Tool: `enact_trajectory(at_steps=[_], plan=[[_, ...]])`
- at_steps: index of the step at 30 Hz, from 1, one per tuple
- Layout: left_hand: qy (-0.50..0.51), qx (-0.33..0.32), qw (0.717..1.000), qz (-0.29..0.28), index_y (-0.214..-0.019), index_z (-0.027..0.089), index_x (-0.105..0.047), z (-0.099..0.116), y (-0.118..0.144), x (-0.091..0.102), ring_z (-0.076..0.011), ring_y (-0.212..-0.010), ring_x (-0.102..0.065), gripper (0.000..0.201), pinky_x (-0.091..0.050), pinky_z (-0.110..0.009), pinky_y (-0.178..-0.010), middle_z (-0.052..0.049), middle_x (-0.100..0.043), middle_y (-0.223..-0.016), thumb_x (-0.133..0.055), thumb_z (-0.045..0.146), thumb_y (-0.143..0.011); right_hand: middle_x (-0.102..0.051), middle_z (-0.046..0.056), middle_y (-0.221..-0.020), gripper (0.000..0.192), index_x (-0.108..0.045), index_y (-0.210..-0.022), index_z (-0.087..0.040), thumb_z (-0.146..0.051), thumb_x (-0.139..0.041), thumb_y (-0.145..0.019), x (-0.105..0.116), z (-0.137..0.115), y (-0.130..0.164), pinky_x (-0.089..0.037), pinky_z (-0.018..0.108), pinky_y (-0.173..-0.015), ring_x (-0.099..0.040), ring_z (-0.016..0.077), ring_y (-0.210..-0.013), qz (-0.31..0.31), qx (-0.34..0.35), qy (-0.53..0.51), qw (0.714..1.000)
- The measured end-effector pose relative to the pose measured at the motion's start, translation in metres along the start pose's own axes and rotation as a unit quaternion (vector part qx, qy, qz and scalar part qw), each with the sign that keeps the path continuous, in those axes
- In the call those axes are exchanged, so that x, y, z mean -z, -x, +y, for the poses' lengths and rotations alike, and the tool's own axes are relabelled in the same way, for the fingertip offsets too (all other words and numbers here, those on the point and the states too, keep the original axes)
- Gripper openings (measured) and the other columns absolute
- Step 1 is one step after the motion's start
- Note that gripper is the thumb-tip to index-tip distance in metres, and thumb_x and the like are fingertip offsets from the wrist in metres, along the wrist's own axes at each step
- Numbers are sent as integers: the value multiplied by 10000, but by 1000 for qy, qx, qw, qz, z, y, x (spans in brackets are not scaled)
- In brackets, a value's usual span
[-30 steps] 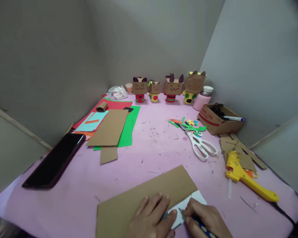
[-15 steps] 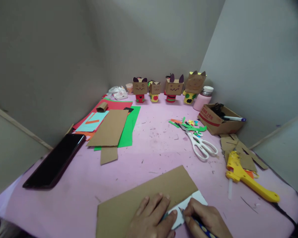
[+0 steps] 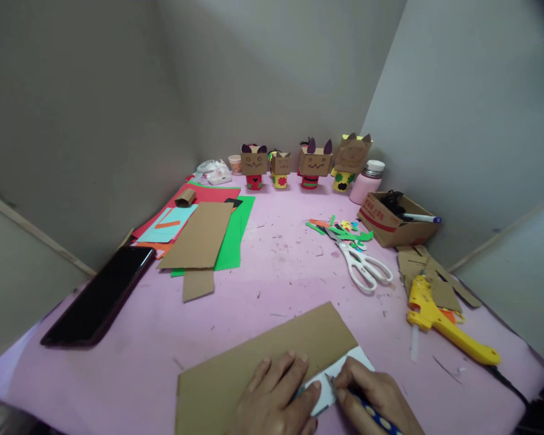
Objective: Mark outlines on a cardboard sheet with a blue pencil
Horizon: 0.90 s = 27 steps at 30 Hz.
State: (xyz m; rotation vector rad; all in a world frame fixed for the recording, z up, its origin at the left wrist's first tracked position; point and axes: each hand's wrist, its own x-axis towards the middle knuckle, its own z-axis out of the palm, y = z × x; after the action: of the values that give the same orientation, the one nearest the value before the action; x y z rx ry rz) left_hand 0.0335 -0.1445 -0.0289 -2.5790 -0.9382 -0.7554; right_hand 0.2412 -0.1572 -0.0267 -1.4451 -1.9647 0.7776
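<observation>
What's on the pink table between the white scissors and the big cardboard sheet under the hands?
In the head view, only bare pink table with tiny scrap specks lies between the white scissors and the cardboard sheet.

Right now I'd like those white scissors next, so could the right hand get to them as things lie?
Probably yes: the scissors lie in the open on the pink table, ahead of the right hand, nothing between. But that hand grips a pencil.

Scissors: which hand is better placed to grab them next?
Probably left. The scissors lie on the right, but the right hand grips a pencil, whereas the left hand merely rests flat on the cardboard sheet.
</observation>
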Motion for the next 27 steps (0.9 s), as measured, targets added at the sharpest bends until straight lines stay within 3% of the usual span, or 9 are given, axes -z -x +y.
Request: enact_trajectory(at_steps=[9,16,19,22,24,27], plan=[[1,2,1000,13,-1035,300,-664,1,-1,1,-162,-957,-663,235,-543,-257,-751,32,-705,-1089,-459,374,-947,-519,-59,-511,148,-451,-608,-235,-232,-407,-750,-3,1,0,-340,198,-481,-485,103,-461,11,-3,-50,999],[18,9,1000,7,-1036,292,-659,0,-2,2,-168,-970,-662,219,-539,-258,-772,11,-701,-1097,-493,386,-928,-607,-23,-654,218,-608,-791,-228,-380,-487,-892,0,2,4,-431,190,-523,-560,123,-551,185,-63,-72,978],[13,5,1000,5,-1018,293,-661,-1,-3,2,-173,-941,-678,228,-558,-271,-743,21,-715,-1063,-466,380,-936,-681,16,-786,173,-643,-874,-236,-338,-506,-899,1,4,0,-489,210,-617,-646,152,-686,209,0,-37,977],[17,6,1000,4,-1011,289,-660,1,-2,1,-188,-929,-688,209,-578,-293,-724,14,-719,-1062,-503,386,-914,-705,10,-801,175,-641,-873,-264,-283,-473,-915,2,9,-4,-501,263,-687,-673,174,-755,181,117,42,976],[31,12,999,-8,-1030,291,-651,3,-2,1,-207,-944,-688,204,-589,-320,-729,8,-714,-1083,-557,390,-880,-710,-4,-772,178,-629,-873,-271,-262,-458,-923,4,13,-5,-499,276,-671,-679,172,-727,153,157,101,970],[83,42,994,-62,-1184,242,-575,2,1,7,-233,-1031,-662,392,-587,-362,-802,-31,-683,-1169,-639,337,-810,-719,-12,-791,159,-612,-912,-274,-233,-459,-921,7,19,-4,-511,275,-674,-694,168,-743,120,180,156,964]])
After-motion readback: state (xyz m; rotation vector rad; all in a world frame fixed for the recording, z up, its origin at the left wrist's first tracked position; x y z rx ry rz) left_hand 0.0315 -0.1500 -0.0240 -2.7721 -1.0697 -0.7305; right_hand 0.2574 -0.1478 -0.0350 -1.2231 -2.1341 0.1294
